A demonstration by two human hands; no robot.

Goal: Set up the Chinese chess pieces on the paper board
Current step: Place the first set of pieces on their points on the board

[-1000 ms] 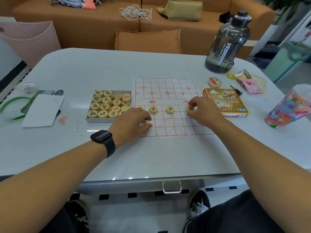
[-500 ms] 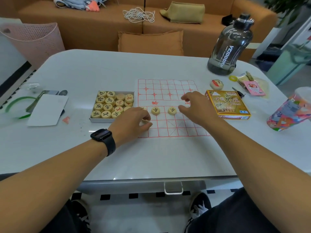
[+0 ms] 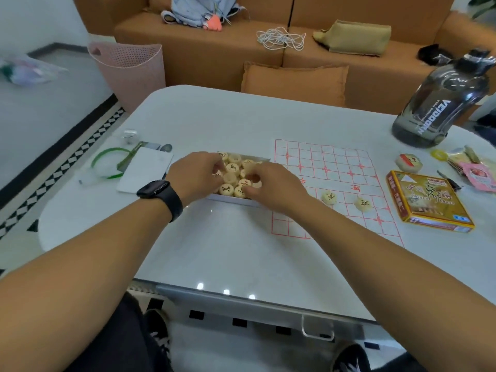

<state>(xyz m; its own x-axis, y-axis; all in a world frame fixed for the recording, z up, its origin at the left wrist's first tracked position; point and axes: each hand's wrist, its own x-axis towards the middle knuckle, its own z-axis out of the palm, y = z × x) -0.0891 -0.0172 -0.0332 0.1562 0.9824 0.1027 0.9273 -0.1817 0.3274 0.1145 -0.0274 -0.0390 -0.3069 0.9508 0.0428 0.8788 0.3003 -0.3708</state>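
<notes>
Wooden chess pieces (image 3: pixel 233 181) are being picked over in the shallow white tray (image 3: pixel 233 200), which marks the step in hand as fetching the next pieces for placement. The left hand (image 3: pixel 197 175) is held over the tray's left half with fingers curled down among the discs; whether a piece is actually pinched cannot be told. Just right of it, the right hand (image 3: pixel 271 183) is lowered onto the tray's right half, fingertips bent onto the discs, its hold likewise unclear. Further right of both hands, the paper board (image 3: pixel 332 167) lies flat with two placed pieces (image 3: pixel 329 197) visible on it; any others would be hidden behind the right forearm. For the next move, a piece must be identified by its character, lifted clear of its neighbours and carried rightward to its line crossing. Compared with a second ago, both hands have been withdrawn from the board to the tray, and the view has been turned leftward.
</notes>
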